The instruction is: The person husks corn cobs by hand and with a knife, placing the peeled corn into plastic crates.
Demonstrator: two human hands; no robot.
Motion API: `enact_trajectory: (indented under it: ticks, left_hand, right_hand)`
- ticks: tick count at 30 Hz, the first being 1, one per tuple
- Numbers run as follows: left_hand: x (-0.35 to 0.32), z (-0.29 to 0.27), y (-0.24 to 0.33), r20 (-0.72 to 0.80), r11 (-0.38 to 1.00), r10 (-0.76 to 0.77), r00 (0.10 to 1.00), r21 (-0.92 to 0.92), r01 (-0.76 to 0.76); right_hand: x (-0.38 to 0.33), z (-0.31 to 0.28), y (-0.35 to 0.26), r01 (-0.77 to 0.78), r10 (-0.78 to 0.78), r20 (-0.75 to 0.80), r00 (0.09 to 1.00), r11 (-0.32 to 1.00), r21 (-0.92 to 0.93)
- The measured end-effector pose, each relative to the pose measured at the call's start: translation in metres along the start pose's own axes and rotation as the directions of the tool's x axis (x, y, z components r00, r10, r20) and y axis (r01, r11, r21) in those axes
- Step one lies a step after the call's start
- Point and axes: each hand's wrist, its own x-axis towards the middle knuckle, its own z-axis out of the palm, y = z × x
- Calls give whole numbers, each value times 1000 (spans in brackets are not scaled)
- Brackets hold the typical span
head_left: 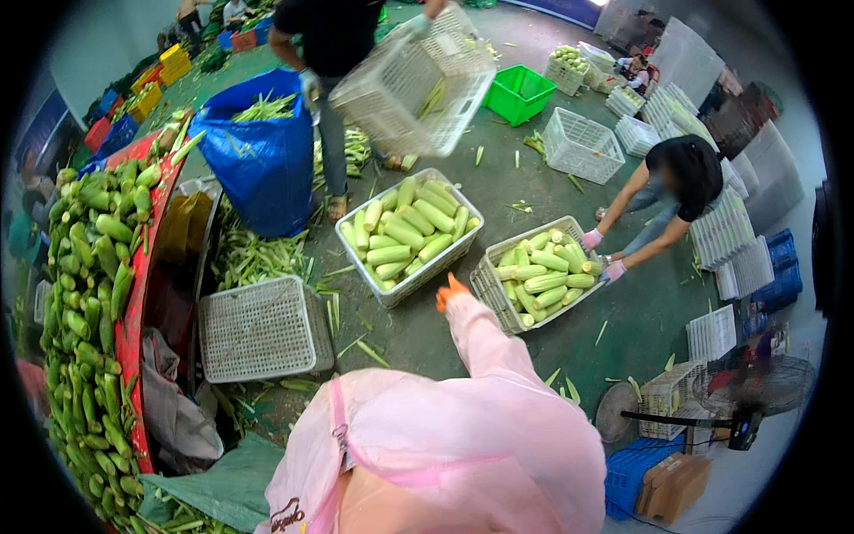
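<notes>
My right hand [451, 293], in an orange glove and pink sleeve, reaches forward between two crates of corn. Its fingers are apart, nothing shows in them, and it is nearest the front right side of the middle crate [391, 298]; whether it touches is unclear. Trimmed pale green corn ears [405, 227] fill that crate. To its right stands a second crate [485, 298], also full of corn ears [544, 283]; a co-worker [680, 182] in pink gloves bends over it with both hands at its right edge. My left hand is out of the frame.
Another person [327, 40] tilts a white crate [400, 89] beside a blue sack [258, 147] of husks. Unhusked corn [84, 329] is heaped along a red-edged table [133, 356] at left. An upturned crate [262, 329], green crate [519, 93] and fan [756, 383] stand around.
</notes>
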Motion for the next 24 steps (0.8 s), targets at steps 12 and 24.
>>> enact_trajectory:
  ticks: [12,24]
  left_hand:
    - [-13,34,33,-8,992,-25,1000,120,25]
    - [-23,38,39,-46,982,-59,997,175,66]
  right_hand:
    - [62,-237,-122,613,266,-684,680,305,729]
    - [127,-197,-151,63,-37,-193,981,990,128]
